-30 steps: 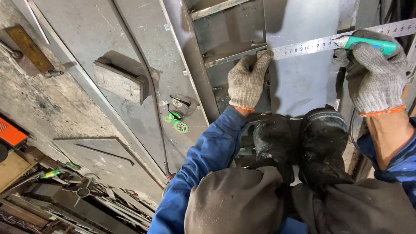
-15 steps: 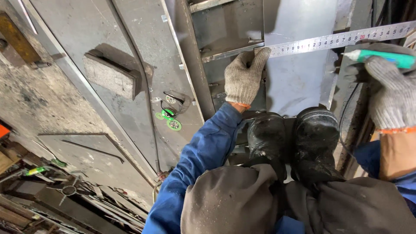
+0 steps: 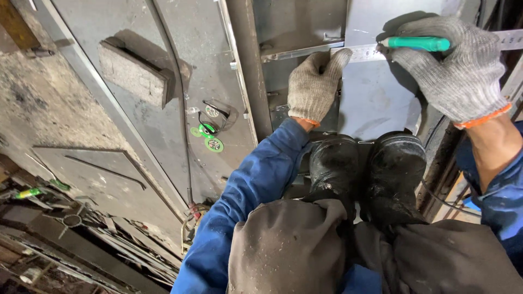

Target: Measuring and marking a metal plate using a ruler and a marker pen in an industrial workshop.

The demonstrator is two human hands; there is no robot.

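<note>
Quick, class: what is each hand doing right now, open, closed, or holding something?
Left hand: open, pressing the ruler flat on the metal sheet.
Right hand: closed, holding the green pen, tip at the ruler.

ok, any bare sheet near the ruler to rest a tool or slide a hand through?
Bare patch: the grey sheet between the left hand, the right hand and the black boots. Also the plate between the steel block and the upright post. Crowded along the ruler, where both hands and the green marker meet.
</note>
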